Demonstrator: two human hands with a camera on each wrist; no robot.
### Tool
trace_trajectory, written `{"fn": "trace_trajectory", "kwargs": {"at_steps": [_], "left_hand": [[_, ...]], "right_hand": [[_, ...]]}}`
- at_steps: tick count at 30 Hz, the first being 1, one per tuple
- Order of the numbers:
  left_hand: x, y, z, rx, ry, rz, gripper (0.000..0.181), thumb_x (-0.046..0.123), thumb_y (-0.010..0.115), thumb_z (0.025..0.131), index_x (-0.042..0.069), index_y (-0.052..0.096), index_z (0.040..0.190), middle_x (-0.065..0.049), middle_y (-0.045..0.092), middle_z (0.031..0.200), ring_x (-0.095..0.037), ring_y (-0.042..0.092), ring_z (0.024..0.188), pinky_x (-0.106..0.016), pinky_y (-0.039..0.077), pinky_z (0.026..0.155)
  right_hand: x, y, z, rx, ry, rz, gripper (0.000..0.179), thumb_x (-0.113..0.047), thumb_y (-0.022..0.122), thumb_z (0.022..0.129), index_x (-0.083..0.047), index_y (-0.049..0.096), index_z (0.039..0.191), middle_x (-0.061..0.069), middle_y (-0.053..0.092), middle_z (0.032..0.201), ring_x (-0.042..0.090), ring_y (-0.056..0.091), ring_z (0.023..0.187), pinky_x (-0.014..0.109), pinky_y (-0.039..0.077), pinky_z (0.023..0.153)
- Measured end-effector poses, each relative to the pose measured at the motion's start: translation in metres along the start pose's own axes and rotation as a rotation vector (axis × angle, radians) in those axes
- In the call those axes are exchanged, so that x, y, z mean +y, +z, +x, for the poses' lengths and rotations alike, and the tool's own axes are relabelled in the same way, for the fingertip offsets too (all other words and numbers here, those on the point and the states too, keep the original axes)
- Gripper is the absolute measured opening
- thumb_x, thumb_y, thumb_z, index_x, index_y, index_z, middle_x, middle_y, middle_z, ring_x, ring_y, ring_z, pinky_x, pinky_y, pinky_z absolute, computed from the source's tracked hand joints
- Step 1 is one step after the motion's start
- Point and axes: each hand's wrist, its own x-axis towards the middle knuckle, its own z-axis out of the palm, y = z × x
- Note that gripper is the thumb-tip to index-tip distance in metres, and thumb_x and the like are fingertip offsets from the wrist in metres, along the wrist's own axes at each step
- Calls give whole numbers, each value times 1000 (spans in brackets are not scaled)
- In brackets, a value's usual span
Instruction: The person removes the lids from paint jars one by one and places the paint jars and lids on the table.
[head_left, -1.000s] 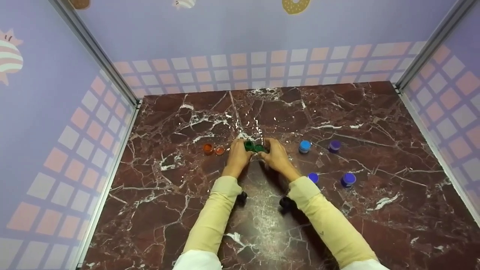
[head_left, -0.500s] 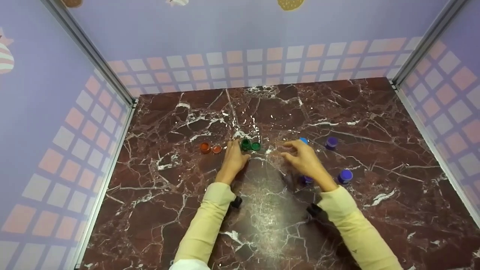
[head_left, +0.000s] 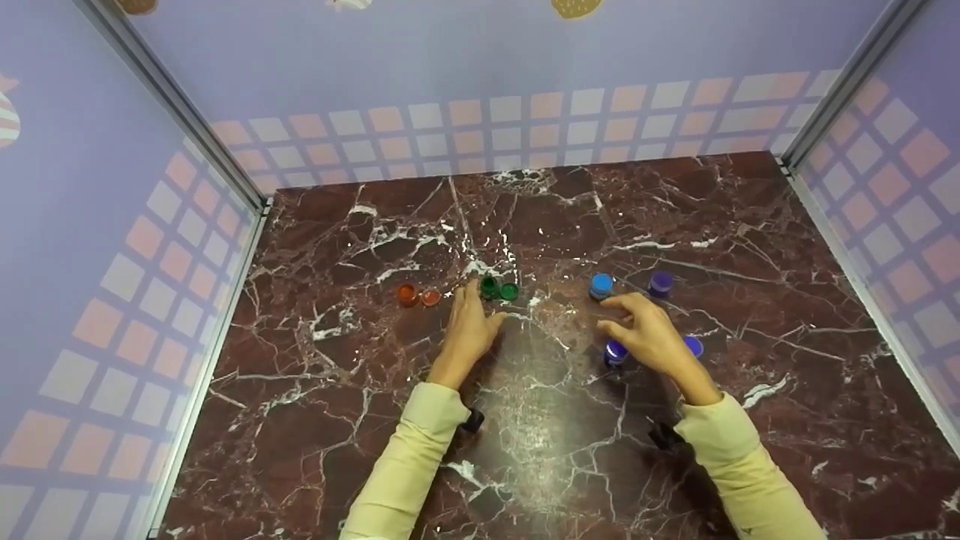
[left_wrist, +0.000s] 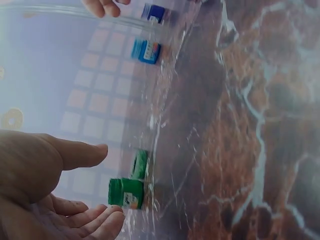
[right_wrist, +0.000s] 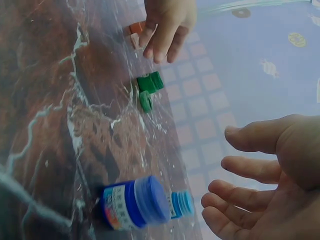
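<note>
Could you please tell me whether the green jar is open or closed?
The green jar is open: nothing caps it, and the green lid lies beside it.

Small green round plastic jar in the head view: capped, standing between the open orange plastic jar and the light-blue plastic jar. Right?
Not capped: the head view shows the small green round plastic jar open, its green disc-shaped cap lying beside it on the light-blue jar's side. It does stand between the open orange plastic jar and the light-blue plastic jar.
</note>
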Motion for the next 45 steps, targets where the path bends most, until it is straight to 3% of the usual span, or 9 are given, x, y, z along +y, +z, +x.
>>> {"fn": "trace_trajectory", "kwargs": {"at_steps": [5, 12, 18, 25, 32, 36, 45], "left_hand": [[9, 4, -12, -32, 53, -3, 73, 18, 78, 93, -4, 41, 152, -22, 48, 144, -37, 48, 135, -47, 39, 113], [20, 16, -29, -101, 206, -21, 61, 13, 77, 92, -6, 51, 144, -21, 48, 140, -35, 48, 134, -44, 37, 116], [30, 28, -43, -163, 248, 12, 59, 16, 77, 93, -3, 53, 143, -16, 51, 138, -30, 54, 128, -41, 42, 112], [40, 39, -62, -249, 267, 2, 58, 15, 76, 93, 0, 53, 145, -17, 51, 144, -33, 52, 132, -45, 42, 112], [39, 48, -77, -228, 399, 4, 46, 10, 77, 92, 0, 61, 135, -12, 61, 121, -23, 60, 108, -35, 51, 98], [38, 51, -83, -224, 408, 21, 42, 11, 77, 92, 1, 64, 130, -9, 63, 120, -22, 62, 110, -34, 51, 100], [34, 51, -97, -253, 359, 62, 46, 13, 77, 91, 2, 62, 133, -8, 63, 121, -25, 60, 114, -36, 50, 102]], "right_hand": [[4, -3, -10, -23, -13, -33, 35, -4, 79, 88, 9, 67, 118, 25, 64, 104, 42, 62, 90, 53, 52, 81], [9, -2, -19, -39, -11, -89, 40, -3, 82, 85, 10, 67, 120, 25, 64, 111, 44, 64, 96, 55, 53, 84], [10, 3, -27, -49, 37, -121, 46, -6, 85, 83, 9, 66, 123, 22, 61, 112, 38, 65, 95, 52, 54, 83], [9, 11, -34, -45, 4, -196, 49, -4, 86, 79, 9, 66, 123, 18, 59, 103, 29, 57, 82, 50, 51, 77], [8, 18, -39, -39, -18, -246, 45, 1, 85, 77, 6, 68, 119, 19, 60, 106, 38, 64, 90, 55, 54, 84], [6, 23, -42, -46, -26, -239, 42, 4, 83, 78, 7, 68, 117, 20, 61, 106, 36, 65, 87, 54, 55, 82], [-4, 36, -46, -99, -70, -183, 35, 6, 81, 78, 5, 69, 110, 13, 61, 97, 31, 61, 87, 50, 54, 81]]}}
